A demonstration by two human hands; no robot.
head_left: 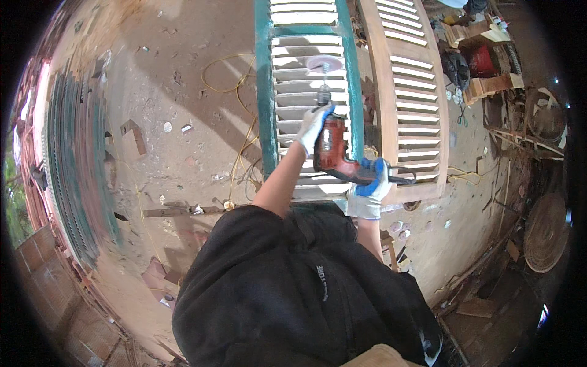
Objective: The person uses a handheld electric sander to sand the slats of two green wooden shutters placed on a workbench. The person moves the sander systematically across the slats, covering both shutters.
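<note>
A red and black power drill [332, 145] is held in both my gloved hands above a louvered shutter [265, 92] with a green-painted frame. My left hand [313, 127], in a white and blue glove, is closed around the drill's front near the chuck. Around the rear handle my right hand [372, 182] is closed, in a matching glove. A round, pale sanding disc [324, 63] is fitted to the drill's tip, over the upper slats. It looks blurred. Whether the disc touches the slats I cannot tell.
To the right lies a bare-wood louvered shutter [386, 116]. A yellow cord [237, 165] loops over the dirt floor at left, near a brick [133, 138]. Green slatted panels [79, 165] lie farther left. A red container [481, 61], wood pieces and round baskets [546, 232] stand at right.
</note>
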